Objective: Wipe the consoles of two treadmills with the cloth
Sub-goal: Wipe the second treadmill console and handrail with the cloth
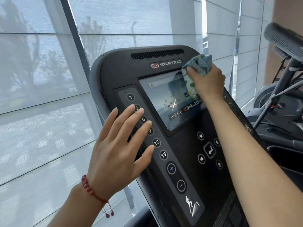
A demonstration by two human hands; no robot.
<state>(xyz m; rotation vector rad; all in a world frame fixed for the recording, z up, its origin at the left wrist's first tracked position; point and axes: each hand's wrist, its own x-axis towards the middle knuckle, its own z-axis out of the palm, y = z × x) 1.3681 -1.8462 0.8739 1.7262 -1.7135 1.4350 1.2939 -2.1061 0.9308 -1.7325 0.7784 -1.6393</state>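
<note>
A black Star Trac treadmill console (pixel 185 161) fills the middle of the head view, tilted to the right. Its glossy screen (pixel 165 99) sits in the upper half. My right hand (pixel 207 81) is shut on a bunched blue, white and green patterned cloth (pixel 195 71), which it presses against the screen's upper right corner. My left hand (pixel 118 151) lies flat with fingers spread on the console's left edge, over the numbered incline buttons (pixel 157 142). A red bead bracelet is on my left wrist.
Large windows with translucent grey blinds (pixel 41 79) stand behind and to the left of the console. At the right, a padded grey handlebar (pixel 282 40) and dark frame parts of another exercise machine (pixel 278 102) stand close to the console's right side.
</note>
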